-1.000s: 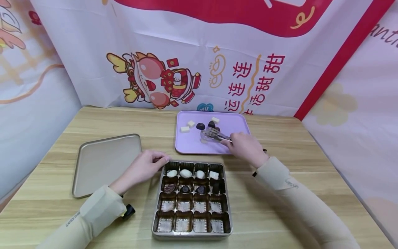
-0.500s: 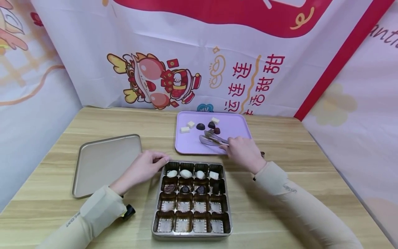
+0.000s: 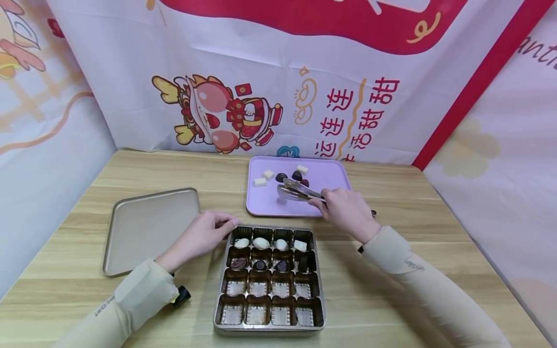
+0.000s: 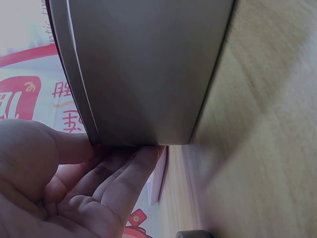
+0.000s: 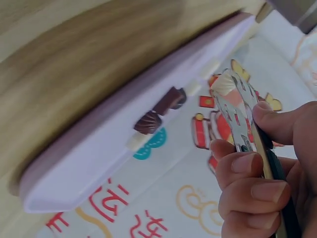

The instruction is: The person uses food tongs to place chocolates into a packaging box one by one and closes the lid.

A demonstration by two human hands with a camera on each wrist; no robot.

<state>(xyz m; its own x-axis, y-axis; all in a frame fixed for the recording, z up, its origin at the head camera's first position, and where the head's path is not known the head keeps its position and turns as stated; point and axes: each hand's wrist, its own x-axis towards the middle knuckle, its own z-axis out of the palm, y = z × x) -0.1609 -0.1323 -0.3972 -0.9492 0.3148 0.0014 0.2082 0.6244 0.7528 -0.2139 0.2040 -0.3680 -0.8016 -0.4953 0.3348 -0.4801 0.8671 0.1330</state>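
Note:
My left hand (image 3: 197,237) grips the far left corner of a metal chocolate box (image 3: 270,331), thumb at the rim and fingers against the wall in the left wrist view. White chocolates (image 3: 261,243) fill the box's far row; dark chocolates (image 3: 260,265) lie in the second row, and the two nearer rows are bare. Over the purple tray (image 3: 265,205), my right hand (image 3: 348,212) holds metal tongs (image 3: 300,192). In the right wrist view, a cream ribbed chocolate (image 5: 225,85) shows between the tong tips, above the tray surface.
On the tray lie white pieces (image 3: 260,182) and dark chocolates (image 3: 281,177), with a reddish-brown one (image 3: 305,183) by the tongs. A flat metal lid (image 3: 148,232) rests on the table at left. A printed cloth (image 3: 261,58) hangs behind the table.
The tongs first drew slightly nearer along the tray, then rose a little, their tips now overlapping the dark chocolates' near side. My left hand and the box stay put.

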